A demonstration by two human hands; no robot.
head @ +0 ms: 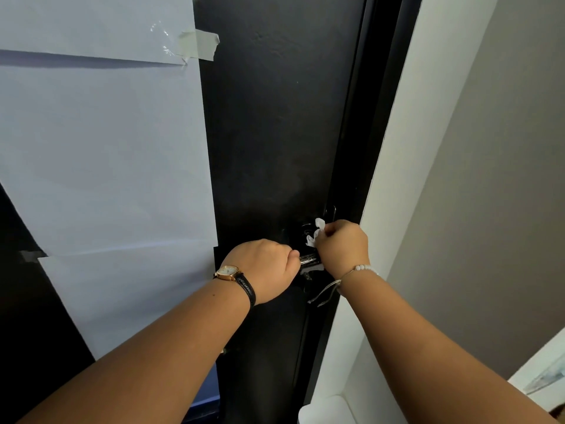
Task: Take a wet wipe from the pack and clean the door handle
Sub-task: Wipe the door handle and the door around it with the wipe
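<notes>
The dark metal door handle point(309, 259) sticks out of the black door point(275, 133) at lower centre. My left hand point(269, 267), with a watch on its wrist, is closed around the lever's left end. My right hand point(342, 243), with a bead bracelet, is shut on a crumpled white wet wipe point(316, 233) and presses it against the round base of the handle, just above the lever. Most of the wipe is hidden inside my fist. The wipe pack is not in view.
Large white paper sheets point(101, 148) are taped over the door's left part. The black door frame point(367, 148) and a white wall edge point(406, 179) run down the right, with a grey wall point(489, 209) beyond. A white object point(324, 408) sits low by the frame.
</notes>
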